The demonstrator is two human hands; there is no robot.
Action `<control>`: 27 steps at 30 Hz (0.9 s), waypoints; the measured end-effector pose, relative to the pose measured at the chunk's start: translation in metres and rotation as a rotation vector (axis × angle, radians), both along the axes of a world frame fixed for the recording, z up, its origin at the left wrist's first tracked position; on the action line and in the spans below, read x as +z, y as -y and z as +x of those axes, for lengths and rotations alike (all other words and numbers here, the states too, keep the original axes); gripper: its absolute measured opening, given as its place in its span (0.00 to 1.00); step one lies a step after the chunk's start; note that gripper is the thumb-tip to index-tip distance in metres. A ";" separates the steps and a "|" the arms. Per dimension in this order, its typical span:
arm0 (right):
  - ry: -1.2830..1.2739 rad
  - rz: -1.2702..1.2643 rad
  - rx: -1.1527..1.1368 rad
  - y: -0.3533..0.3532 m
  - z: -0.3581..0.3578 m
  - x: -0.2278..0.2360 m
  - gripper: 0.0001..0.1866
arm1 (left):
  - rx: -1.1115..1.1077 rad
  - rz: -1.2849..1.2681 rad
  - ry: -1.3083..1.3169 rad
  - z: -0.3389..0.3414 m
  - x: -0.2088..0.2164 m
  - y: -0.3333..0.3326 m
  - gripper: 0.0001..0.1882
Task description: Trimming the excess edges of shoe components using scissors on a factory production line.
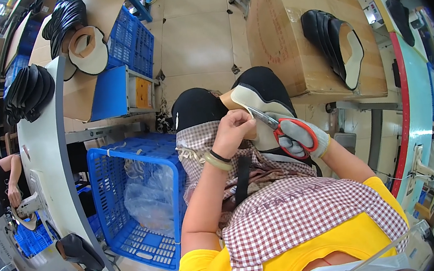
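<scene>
Holding clear plastic (149, 198): blue basket (133, 153), left of hands. Shoe upper (256, 98), just beyond. Left hand (235, 131) pinched, hold unclear; right hand (301, 138) curled round scissors (267, 119).

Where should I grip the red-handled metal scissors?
Probably by the red loops, from the right: the scissors point their blades up-left at the black-edged cream shoe piece, leaving the loops toward the gloved right hand, which holds them.
</scene>
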State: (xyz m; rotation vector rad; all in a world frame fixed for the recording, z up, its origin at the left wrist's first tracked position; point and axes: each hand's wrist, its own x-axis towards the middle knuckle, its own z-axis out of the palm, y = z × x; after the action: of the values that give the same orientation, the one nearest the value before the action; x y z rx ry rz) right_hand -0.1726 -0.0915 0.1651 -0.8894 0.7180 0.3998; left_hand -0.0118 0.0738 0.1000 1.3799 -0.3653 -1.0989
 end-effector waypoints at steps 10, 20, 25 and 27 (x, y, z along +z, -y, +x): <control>0.042 0.060 -0.135 -0.016 0.019 -0.002 0.22 | -0.140 -0.157 -0.171 0.011 0.005 -0.012 0.03; 0.058 0.051 -0.203 -0.034 0.026 -0.009 0.25 | 0.031 -0.342 0.162 0.011 0.005 -0.027 0.03; 0.073 -0.022 -0.178 -0.041 0.029 -0.005 0.22 | 0.333 -0.177 -0.093 0.040 -0.007 -0.016 0.07; 0.006 -0.105 -0.159 -0.038 0.028 -0.008 0.24 | 0.326 0.145 0.151 0.041 -0.016 0.003 0.14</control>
State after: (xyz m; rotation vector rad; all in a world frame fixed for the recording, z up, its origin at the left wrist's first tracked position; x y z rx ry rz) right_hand -0.1445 -0.0534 0.1571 -0.9242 0.8043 0.2196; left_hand 0.0291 0.0703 0.0841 1.5917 -0.1626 -0.7670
